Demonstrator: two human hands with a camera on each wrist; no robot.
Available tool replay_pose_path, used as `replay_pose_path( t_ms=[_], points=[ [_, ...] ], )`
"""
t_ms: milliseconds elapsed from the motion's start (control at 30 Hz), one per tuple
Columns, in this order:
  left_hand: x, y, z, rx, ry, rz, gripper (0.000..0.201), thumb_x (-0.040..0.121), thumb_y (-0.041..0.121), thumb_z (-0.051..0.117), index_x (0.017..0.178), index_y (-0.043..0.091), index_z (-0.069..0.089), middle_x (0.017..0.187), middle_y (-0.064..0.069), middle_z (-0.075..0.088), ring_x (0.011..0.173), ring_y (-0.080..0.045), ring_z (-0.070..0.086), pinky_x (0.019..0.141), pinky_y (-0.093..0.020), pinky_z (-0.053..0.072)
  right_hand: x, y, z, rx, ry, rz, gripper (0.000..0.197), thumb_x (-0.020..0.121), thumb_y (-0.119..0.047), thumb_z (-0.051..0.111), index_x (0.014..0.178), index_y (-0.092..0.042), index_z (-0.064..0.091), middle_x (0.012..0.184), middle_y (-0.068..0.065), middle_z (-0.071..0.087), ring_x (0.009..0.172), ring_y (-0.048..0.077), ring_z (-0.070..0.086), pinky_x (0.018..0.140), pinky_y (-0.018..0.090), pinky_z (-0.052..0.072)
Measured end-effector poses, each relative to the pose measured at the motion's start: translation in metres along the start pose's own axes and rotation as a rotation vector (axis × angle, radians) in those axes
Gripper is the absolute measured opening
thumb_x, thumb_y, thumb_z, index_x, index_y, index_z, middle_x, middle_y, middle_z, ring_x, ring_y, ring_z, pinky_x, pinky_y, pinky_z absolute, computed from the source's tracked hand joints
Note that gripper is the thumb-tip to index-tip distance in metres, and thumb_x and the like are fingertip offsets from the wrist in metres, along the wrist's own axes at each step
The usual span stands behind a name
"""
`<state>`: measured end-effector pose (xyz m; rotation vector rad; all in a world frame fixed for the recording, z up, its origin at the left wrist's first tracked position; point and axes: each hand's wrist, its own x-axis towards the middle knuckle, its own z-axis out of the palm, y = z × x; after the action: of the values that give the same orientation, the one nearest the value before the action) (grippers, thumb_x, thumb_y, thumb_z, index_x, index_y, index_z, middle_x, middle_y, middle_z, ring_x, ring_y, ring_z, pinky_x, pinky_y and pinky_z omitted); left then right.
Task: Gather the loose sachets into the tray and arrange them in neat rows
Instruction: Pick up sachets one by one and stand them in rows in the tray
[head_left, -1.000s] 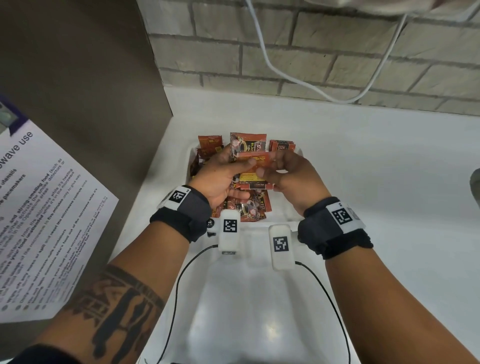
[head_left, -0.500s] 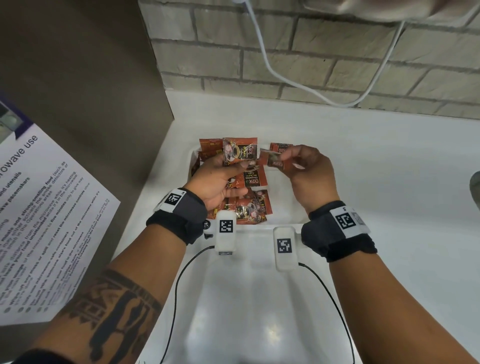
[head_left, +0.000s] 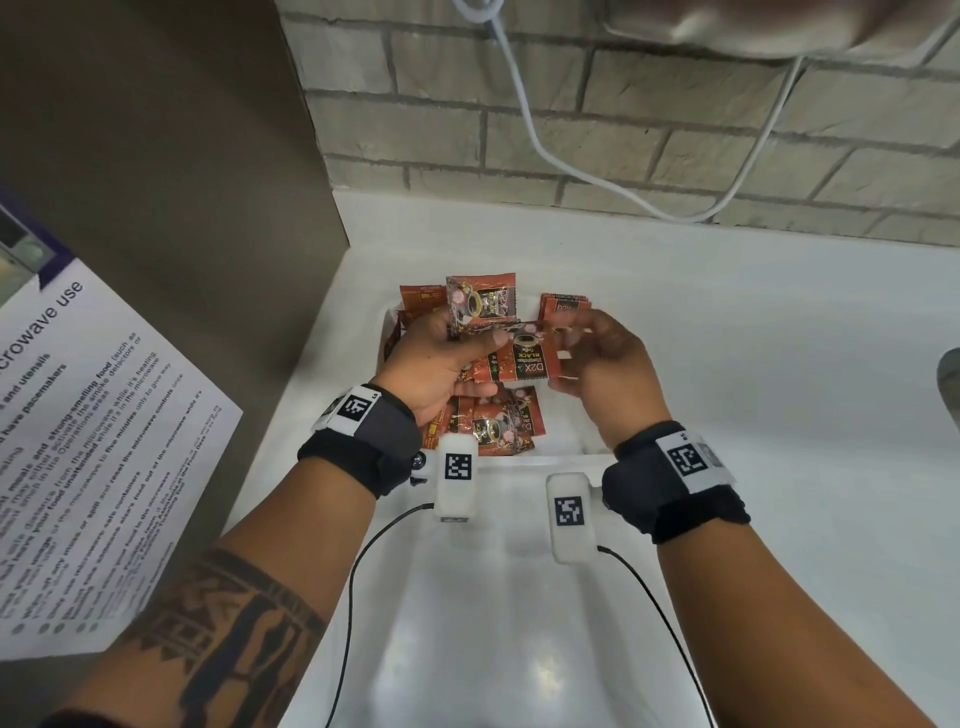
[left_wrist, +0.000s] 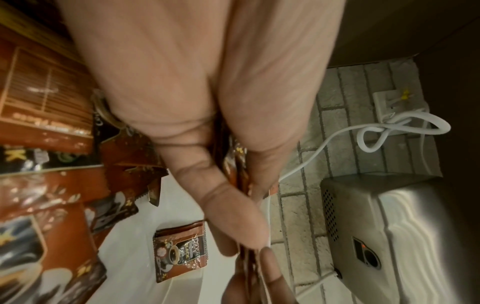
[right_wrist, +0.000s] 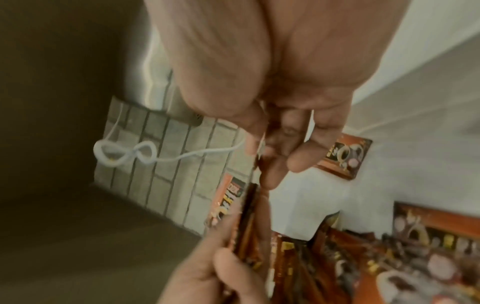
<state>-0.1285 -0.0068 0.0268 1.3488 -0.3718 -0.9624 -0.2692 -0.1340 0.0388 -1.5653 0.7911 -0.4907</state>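
Note:
Red-brown coffee sachets lie loose in a shallow white tray (head_left: 571, 449) on the counter. My left hand (head_left: 467, 353) grips a small stack of sachets (head_left: 480, 304) above the tray, thumb on top. My right hand (head_left: 566, 353) pinches the right edge of one sachet (head_left: 524, 358), laid face up against that stack. In the left wrist view the stack (left_wrist: 237, 176) shows edge-on between thumb and fingers, and a single sachet (left_wrist: 179, 253) lies flat below. In the right wrist view my fingers (right_wrist: 275, 148) meet the stack (right_wrist: 249, 224) held by the left hand. More sachets (head_left: 493, 426) lie under my hands.
A brown side panel (head_left: 182, 182) closes the counter's left side, with a printed microwave notice (head_left: 78, 441) in front of it. A brick wall (head_left: 623, 114) stands behind, with a white cable (head_left: 540, 150) and a steel hand dryer (left_wrist: 389, 226). White counter (head_left: 779, 389) extends right.
Half a second ago my right hand held one sachet apart at the right. It has since brought that sachet left onto the stack in my left hand, which stayed above the tray.

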Motion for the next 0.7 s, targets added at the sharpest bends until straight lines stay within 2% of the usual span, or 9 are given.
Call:
replay_pose_path(
  t_ms=[33, 100, 133, 200, 267, 333, 467, 600, 700],
  points=[
    [0.0, 0.0, 0.001, 0.004, 0.015, 0.016, 0.037, 0.092, 0.018, 0.072, 0.127, 0.012, 0.061, 0.121, -0.002, 0.073, 0.103, -0.02, 0.073, 0.054, -0.025, 0.056, -0.001, -0.004, 0.0, 0.085, -0.012, 0.058, 0.014, 0.101, -0.017, 0.055, 0.113, -0.018, 0.062, 0.097, -0.003, 0.073, 0.083, 0.013, 0.072, 0.066, 0.026, 0.055],
    [0.001, 0.0, 0.002, 0.017, 0.027, 0.041, 0.038, 0.092, 0.02, 0.073, 0.127, 0.015, 0.061, 0.121, 0.0, 0.072, 0.105, -0.02, 0.072, 0.054, -0.026, 0.056, -0.004, -0.007, 0.001, 0.122, -0.075, 0.121, 0.032, 0.093, -0.026, 0.07, 0.119, -0.015, 0.054, 0.106, 0.003, 0.071, 0.081, 0.011, 0.074, 0.064, 0.023, 0.056],
    [0.001, 0.0, 0.002, 0.026, 0.024, 0.043, 0.039, 0.091, 0.022, 0.074, 0.128, 0.015, 0.061, 0.123, 0.001, 0.072, 0.107, -0.019, 0.071, 0.055, -0.027, 0.057, -0.003, -0.005, 0.001, 0.108, -0.093, 0.126, 0.038, 0.088, -0.022, 0.075, 0.118, -0.015, 0.053, 0.106, 0.004, 0.07, 0.083, 0.012, 0.074, 0.064, 0.023, 0.056],
    [0.001, 0.0, 0.003, 0.033, 0.013, 0.035, 0.041, 0.091, 0.024, 0.074, 0.129, 0.016, 0.061, 0.125, 0.002, 0.071, 0.11, -0.018, 0.07, 0.058, -0.028, 0.057, -0.002, -0.005, 0.002, 0.134, -0.053, 0.129, 0.033, 0.086, -0.012, 0.077, 0.111, -0.013, 0.056, 0.104, 0.007, 0.071, 0.092, 0.019, 0.073, 0.068, 0.027, 0.058],
    [0.0, 0.001, 0.001, 0.034, 0.018, 0.027, 0.037, 0.093, 0.022, 0.071, 0.128, 0.016, 0.061, 0.123, 0.003, 0.071, 0.107, -0.014, 0.071, 0.059, -0.029, 0.058, -0.001, -0.005, 0.0, 0.255, 0.019, 0.129, 0.025, 0.088, -0.003, 0.072, 0.11, -0.003, 0.059, 0.106, 0.015, 0.072, 0.097, 0.026, 0.072, 0.073, 0.029, 0.059],
    [0.0, 0.001, -0.002, 0.041, 0.043, 0.023, 0.034, 0.095, 0.02, 0.07, 0.127, 0.017, 0.061, 0.122, 0.003, 0.072, 0.106, -0.013, 0.071, 0.06, -0.03, 0.059, 0.001, -0.005, -0.003, 0.35, 0.075, 0.097, 0.021, 0.088, 0.004, 0.067, 0.108, 0.001, 0.061, 0.108, 0.02, 0.071, 0.094, 0.027, 0.072, 0.072, 0.027, 0.058],
    [0.001, 0.002, -0.006, 0.041, 0.086, 0.006, 0.038, 0.093, 0.022, 0.072, 0.129, 0.015, 0.06, 0.127, 0.0, 0.069, 0.114, -0.019, 0.067, 0.06, -0.029, 0.059, 0.003, -0.008, -0.009, 0.311, 0.087, 0.035, 0.023, 0.086, 0.002, 0.071, 0.099, -0.015, 0.065, 0.102, 0.008, 0.074, 0.086, 0.019, 0.069, 0.061, 0.023, 0.05],
    [0.0, 0.004, -0.004, 0.046, 0.077, 0.013, 0.038, 0.093, 0.024, 0.072, 0.128, 0.015, 0.061, 0.124, 0.001, 0.071, 0.111, -0.018, 0.07, 0.06, -0.029, 0.059, 0.004, -0.008, -0.006, 0.28, 0.076, 0.042, 0.022, 0.086, -0.004, 0.072, 0.106, -0.013, 0.069, 0.102, 0.006, 0.077, 0.079, 0.016, 0.063, 0.055, 0.024, 0.038],
    [-0.001, 0.006, 0.0, 0.067, 0.026, 0.024, 0.034, 0.092, 0.024, 0.073, 0.124, 0.018, 0.063, 0.122, 0.004, 0.072, 0.108, -0.014, 0.07, 0.059, -0.029, 0.059, 0.004, -0.008, -0.002, 0.309, 0.059, 0.057, 0.02, 0.089, -0.005, 0.068, 0.107, -0.01, 0.074, 0.101, 0.007, 0.076, 0.083, 0.023, 0.071, 0.063, 0.03, 0.052]
  ],
)
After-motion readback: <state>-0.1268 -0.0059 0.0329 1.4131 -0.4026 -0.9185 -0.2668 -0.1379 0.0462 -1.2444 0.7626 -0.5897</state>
